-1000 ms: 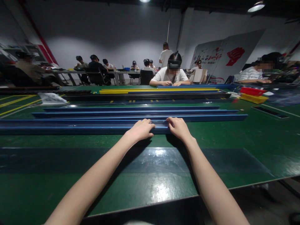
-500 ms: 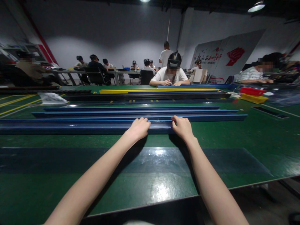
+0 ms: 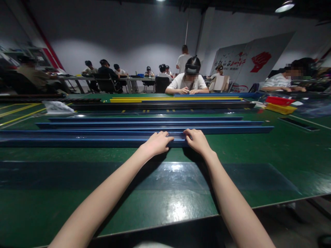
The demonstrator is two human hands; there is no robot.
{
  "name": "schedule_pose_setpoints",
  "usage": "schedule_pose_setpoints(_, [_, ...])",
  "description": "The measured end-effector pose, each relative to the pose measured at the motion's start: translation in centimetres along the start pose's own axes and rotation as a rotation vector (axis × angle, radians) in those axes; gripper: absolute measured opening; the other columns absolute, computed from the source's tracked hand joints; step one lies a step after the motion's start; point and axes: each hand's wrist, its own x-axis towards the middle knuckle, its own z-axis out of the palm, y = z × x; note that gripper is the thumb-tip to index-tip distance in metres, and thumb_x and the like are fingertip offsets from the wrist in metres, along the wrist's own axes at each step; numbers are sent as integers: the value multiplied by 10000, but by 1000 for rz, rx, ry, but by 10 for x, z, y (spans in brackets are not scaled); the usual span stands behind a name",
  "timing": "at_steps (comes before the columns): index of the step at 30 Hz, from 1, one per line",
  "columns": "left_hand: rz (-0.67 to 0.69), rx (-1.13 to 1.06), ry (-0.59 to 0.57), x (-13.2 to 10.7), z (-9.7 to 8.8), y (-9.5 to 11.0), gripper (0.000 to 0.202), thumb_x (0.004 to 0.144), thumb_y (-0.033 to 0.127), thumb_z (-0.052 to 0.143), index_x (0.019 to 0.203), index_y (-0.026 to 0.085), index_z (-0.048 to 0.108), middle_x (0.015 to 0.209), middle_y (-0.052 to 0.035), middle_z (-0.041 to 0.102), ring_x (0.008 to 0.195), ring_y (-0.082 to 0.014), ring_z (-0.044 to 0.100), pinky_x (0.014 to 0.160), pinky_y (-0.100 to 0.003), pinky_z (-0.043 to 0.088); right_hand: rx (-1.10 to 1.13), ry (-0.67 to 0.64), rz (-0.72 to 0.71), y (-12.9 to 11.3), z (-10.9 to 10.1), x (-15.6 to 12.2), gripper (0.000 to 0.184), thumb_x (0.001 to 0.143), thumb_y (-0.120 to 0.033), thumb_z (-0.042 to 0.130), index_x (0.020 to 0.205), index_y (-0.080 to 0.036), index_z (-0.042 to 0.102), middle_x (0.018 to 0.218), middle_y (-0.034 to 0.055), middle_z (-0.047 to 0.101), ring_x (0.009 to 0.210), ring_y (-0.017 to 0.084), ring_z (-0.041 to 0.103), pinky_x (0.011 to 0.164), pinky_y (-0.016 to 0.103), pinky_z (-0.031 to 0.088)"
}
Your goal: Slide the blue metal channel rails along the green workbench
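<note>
A long blue channel strip lies across the table, its raised edges running left to right. My left hand grips its near part, fingers curled over into the channel and thumb stretched to the right. Close by on the right, my right hand is closed at the strip's right end, with fingertips inside the channel. Only a short stretch of strip shows between the hands. Just beyond lie more blue channel strips, parallel to it. On my side, a clear plastic sheet lies flat.
The green table has its near edge below my forearms. Farther back are yellow strips, a black strip and a crumpled plastic bag. Red and yellow bins stand right, near a phone-like dark slab. A co-worker sits opposite.
My two hands have come closer together along the strip; the left slid right and its thumb now reaches out. The right shifted slightly left. The strips look unmoved.
</note>
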Motion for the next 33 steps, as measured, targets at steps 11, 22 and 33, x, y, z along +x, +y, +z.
schedule_pose_setpoints(11, [-37,-15,-13,0,-5,-4,315,770,279,538,1075,218,586,1107,-85,554,1033,-232,507,814,-315,420,-50,123,286,13,-5,-2,290,805,-195,370,953,-207,619,886,49,683,842,188,604,790,297,344])
schedule_pose_setpoints(22, [-56,20,25,-2,-8,-1,234,788,262,513,991,172,588,1045,-83,579,969,-226,532,786,-321,423,112,164,550,29,3,-1,323,792,-226,349,922,-227,644,898,62,680,849,203,605,721,293,402])
schedule_pose_setpoints(33, [-12,10,132,3,0,5,262,822,265,464,1058,181,541,1074,-82,562,994,-207,507,791,-311,392,621,166,581,61,34,4,352,782,-321,349,808,-170,666,813,64,687,702,147,623,663,246,447])
